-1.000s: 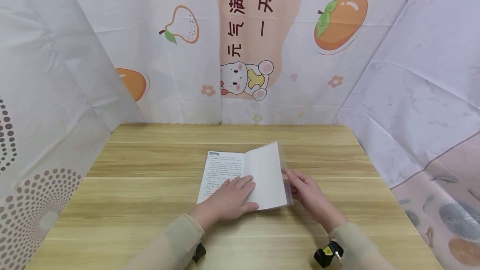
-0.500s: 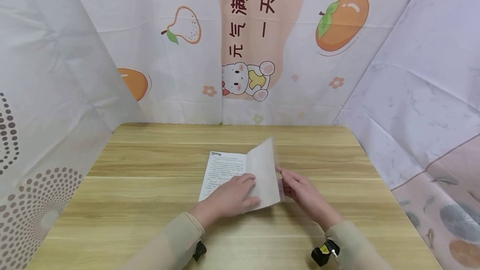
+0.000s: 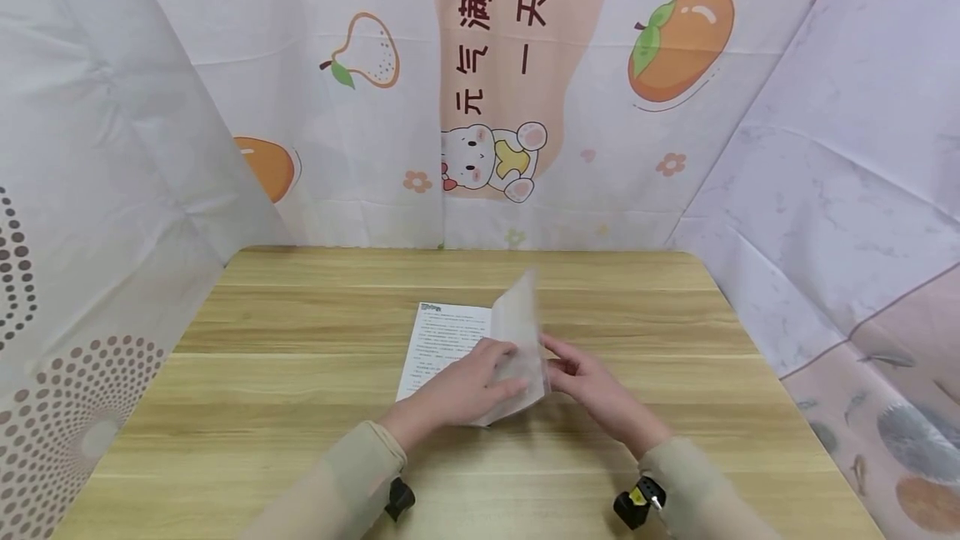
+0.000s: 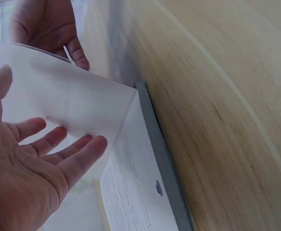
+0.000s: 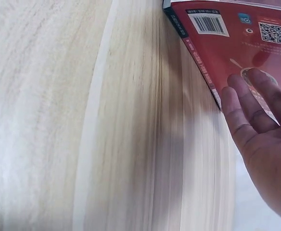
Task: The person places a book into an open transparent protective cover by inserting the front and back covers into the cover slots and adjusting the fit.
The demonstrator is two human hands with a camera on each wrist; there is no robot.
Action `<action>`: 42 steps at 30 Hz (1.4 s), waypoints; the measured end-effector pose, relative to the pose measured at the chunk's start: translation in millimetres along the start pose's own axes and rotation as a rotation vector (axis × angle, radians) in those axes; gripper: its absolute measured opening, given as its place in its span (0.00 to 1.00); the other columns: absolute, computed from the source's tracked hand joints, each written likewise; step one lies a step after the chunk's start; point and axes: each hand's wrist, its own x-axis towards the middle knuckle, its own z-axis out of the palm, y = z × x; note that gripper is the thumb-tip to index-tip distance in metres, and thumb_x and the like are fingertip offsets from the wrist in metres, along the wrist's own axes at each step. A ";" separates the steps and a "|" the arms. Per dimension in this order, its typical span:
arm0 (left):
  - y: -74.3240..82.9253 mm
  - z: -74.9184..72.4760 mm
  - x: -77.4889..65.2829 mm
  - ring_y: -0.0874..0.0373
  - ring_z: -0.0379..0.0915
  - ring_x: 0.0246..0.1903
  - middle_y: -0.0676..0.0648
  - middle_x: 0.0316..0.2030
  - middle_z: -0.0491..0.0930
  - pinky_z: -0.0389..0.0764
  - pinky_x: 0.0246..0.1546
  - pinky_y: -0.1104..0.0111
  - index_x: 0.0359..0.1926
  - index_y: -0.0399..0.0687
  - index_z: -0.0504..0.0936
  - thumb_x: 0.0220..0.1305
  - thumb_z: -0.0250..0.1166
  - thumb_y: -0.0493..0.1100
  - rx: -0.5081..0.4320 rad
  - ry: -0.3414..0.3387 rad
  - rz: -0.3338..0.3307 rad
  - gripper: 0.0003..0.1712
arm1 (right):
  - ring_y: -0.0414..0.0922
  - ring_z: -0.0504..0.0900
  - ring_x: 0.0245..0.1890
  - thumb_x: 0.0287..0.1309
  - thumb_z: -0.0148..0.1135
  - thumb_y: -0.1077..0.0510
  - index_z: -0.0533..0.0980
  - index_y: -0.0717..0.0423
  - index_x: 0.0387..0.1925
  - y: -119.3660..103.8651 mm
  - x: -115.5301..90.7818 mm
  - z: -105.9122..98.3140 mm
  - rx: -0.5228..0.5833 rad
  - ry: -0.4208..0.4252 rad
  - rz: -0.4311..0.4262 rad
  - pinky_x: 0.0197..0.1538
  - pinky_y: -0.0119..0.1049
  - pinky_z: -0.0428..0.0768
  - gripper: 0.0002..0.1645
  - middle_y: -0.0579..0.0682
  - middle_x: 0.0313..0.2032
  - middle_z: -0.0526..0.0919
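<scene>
A book with a printed page (image 3: 442, 340) lies on the wooden table, its blank last leaf and cover (image 3: 517, 323) standing raised at the right. My left hand (image 3: 465, 390) is over the book, fingertips right at the blank inner side in the left wrist view. On the outer side is my right hand (image 3: 596, 390), fingers nearly straight against the red back cover (image 5: 246, 45) in the right wrist view. A barcode (image 5: 209, 24) and a QR code (image 5: 271, 32) show on that cover. My left hand hides part of the printed page.
The wooden table (image 3: 300, 407) extends around the book on all sides. Behind it hangs a white curtain (image 3: 300, 107) with fruit and cartoon prints. Each wrist carries a small black camera, such as the right one (image 3: 637, 502).
The raised cover has swung leftward and stands steeper, with the right hand moving left along with it. My left hand stays over the book, having barely shifted.
</scene>
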 end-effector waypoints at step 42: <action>4.6 -14.5 -9.3 0.58 0.74 0.42 0.49 0.54 0.70 0.75 0.49 0.56 0.71 0.52 0.56 0.66 0.50 0.66 -0.405 0.058 -0.161 0.40 | 0.46 0.49 0.70 0.70 0.52 0.49 0.50 0.39 0.74 5.9 4.2 32.9 -0.366 -0.295 -0.041 0.70 0.57 0.51 0.37 0.45 0.73 0.53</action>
